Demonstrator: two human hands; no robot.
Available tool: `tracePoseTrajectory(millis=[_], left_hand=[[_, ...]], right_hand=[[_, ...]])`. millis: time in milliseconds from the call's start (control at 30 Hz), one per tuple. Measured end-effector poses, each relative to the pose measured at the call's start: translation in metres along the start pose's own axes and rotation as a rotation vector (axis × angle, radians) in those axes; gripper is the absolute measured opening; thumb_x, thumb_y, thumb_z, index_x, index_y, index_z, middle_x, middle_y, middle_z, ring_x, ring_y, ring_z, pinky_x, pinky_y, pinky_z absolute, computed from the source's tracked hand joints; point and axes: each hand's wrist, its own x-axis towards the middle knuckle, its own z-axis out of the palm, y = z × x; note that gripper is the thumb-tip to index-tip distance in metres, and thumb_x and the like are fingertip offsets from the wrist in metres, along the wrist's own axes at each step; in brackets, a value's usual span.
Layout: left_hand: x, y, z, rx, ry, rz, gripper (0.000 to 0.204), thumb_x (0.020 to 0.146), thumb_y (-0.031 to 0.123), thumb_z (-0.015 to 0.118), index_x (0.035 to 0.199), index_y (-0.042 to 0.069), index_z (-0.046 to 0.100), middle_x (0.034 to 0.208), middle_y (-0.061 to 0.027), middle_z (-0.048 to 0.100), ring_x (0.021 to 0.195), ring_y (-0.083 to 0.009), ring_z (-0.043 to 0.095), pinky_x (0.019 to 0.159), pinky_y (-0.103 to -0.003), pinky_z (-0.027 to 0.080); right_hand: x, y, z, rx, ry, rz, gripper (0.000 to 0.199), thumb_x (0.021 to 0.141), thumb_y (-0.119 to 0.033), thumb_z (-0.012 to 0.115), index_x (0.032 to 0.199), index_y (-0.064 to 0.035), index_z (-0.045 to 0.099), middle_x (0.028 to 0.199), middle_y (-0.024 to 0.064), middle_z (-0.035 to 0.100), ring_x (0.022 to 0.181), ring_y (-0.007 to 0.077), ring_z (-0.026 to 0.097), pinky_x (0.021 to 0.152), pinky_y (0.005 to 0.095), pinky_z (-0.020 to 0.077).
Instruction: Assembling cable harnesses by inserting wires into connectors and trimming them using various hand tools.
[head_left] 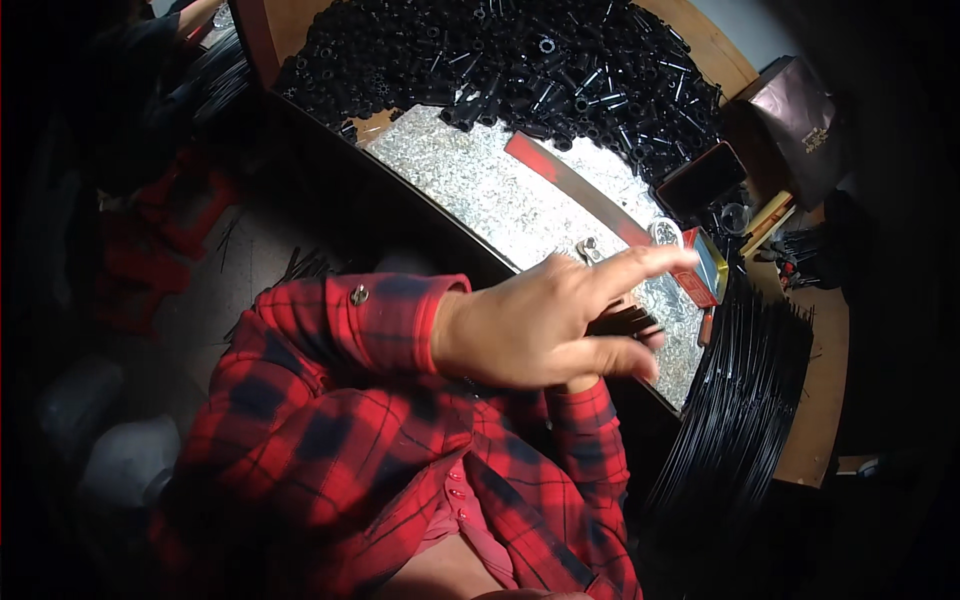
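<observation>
My left hand (540,320) reaches across my front, its index finger stretched out and its thumb apart from it. Behind it, my right hand (652,338) is mostly hidden; only some fingertips and the wrist show. A small bunch of thin black pieces (622,322) sits among these fingers and appears to be held by the right hand. Their far ends are covered, and the left hand overlaps them without plainly gripping. Just past the left knuckles, a small metal piece (588,248) lies on the glittery silver work surface (450,185).
A great heap of black tubular parts (540,60) covers the back. A red-and-grey strip (585,195) crosses the surface. Rightward are a phone (700,182), a red box (703,268), a purple bag (795,125) and a sheaf of long black rods (745,390). Red stools (150,255) stand left.
</observation>
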Motion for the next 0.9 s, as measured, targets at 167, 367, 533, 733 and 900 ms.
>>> tracePoseTrajectory(millis=[167, 367, 533, 733, 900], left_hand=[[-0.019, -0.035, -0.029, 0.333, 0.493, 0.289, 0.056, 0.085, 0.023, 0.060, 0.128, -0.004, 0.036, 0.120, -0.0169, 0.053, 0.110, -0.0190, 0.051, 0.093, -0.028, 0.039], [-0.046, -0.091, -0.037, -0.100, 0.678, -0.167, 0.042, 0.089, 0.018, 0.055, 0.124, -0.002, 0.042, 0.116, -0.0146, 0.055, 0.107, -0.0170, 0.052, 0.087, -0.026, 0.042], [-0.047, -0.103, -0.029, -0.163, 0.528, -0.310, 0.028, 0.089, 0.015, 0.054, 0.113, 0.000, 0.053, 0.095, -0.0081, 0.064, 0.075, -0.0071, 0.057, 0.060, -0.018, 0.045], [-0.040, -0.107, -0.016, 0.047, 0.575, -0.187, 0.022, 0.089, 0.014, 0.054, 0.106, 0.001, 0.059, 0.079, -0.0024, 0.065, 0.053, 0.0003, 0.048, 0.040, -0.015, 0.035], [-0.036, -0.109, -0.027, -0.013, 0.626, -0.171, 0.021, 0.090, 0.013, 0.053, 0.106, 0.001, 0.058, 0.089, -0.0062, 0.064, 0.067, -0.0065, 0.056, 0.055, -0.020, 0.045]], right_hand=[[0.008, 0.001, 0.012, 0.287, 0.154, 0.068, 0.020, 0.088, -0.020, 0.055, 0.094, -0.0008, 0.054, 0.092, 0.0087, 0.060, 0.080, 0.0130, 0.054, 0.070, 0.0279, 0.0429], [0.013, -0.003, 0.025, 0.633, 0.233, 0.080, 0.019, 0.090, -0.021, 0.053, 0.089, -0.0024, 0.058, 0.073, 0.0038, 0.062, 0.063, 0.0066, 0.053, 0.057, 0.0181, 0.0405], [0.011, -0.013, 0.023, 0.653, 0.261, 0.099, 0.017, 0.090, -0.015, 0.053, 0.090, 0.0003, 0.059, 0.076, 0.0029, 0.061, 0.070, 0.0086, 0.054, 0.066, 0.0221, 0.0438], [0.008, -0.008, 0.027, 0.710, 0.315, 0.078, 0.016, 0.090, -0.014, 0.053, 0.092, 0.0008, 0.058, 0.076, 0.0024, 0.060, 0.071, 0.0079, 0.053, 0.067, 0.0222, 0.0440], [0.008, -0.014, 0.024, 0.668, 0.330, 0.054, 0.015, 0.090, -0.015, 0.054, 0.094, -0.0014, 0.059, 0.079, -0.0002, 0.060, 0.067, 0.0034, 0.050, 0.059, 0.0170, 0.0391]])
